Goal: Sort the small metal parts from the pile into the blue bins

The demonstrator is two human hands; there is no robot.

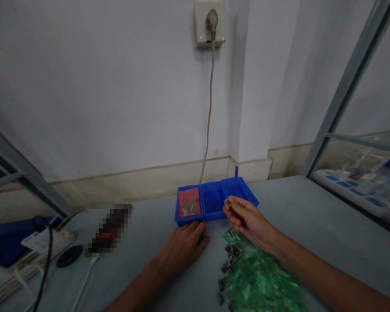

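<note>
My right hand (245,220) is raised a little above the grey table, fingers pinched on a small dark metal part (229,203) just in front of three joined blue bins (214,213). My left hand (183,246) rests on the table right before the left bin, fingers curled down; what lies under them is hidden. The left bin holds a red bag (189,203) with small parts. A small dark piece lies in the middle bin. A pile of green plastic bags (260,277) with small dark parts beside it lies under my right forearm.
A power strip (48,239) with cables, a black round disc (69,255) and a blurred-out object lie at the left. A cord runs up the wall to a socket (210,24). Metal frame bars stand at both sides; a tray of parts (360,184) lies beyond the right frame.
</note>
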